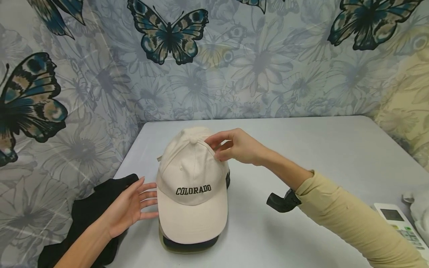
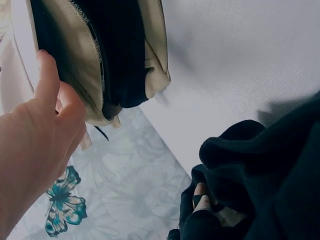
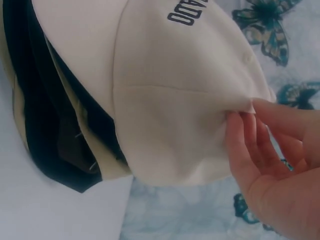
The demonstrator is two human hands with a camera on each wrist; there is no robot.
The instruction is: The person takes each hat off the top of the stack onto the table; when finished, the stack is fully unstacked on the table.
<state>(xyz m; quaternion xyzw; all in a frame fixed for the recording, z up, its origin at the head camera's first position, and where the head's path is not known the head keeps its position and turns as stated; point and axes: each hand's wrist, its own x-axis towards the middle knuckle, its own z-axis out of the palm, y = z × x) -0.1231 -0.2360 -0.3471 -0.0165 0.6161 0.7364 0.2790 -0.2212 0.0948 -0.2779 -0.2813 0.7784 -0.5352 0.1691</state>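
Observation:
A cream baseball cap with "COLORADO" in dark letters tops a stack of caps, its brim toward me. Below it show a dark brim and an olive edge. My right hand pinches the cream cap's fabric at the right of the crown, thumb against fingertips, as the right wrist view shows close up. At the left side, my left hand has its fingers extended, fingertips right at the cap's edge. From the left wrist view, dark and beige layers of the stacked caps appear beside that hand.
Black cloth lies at the table's left edge, under my left forearm. A white calculator and a white object are at the far right. A black strap hangs from my right sleeve. Butterfly-patterned fabric stands behind the white table.

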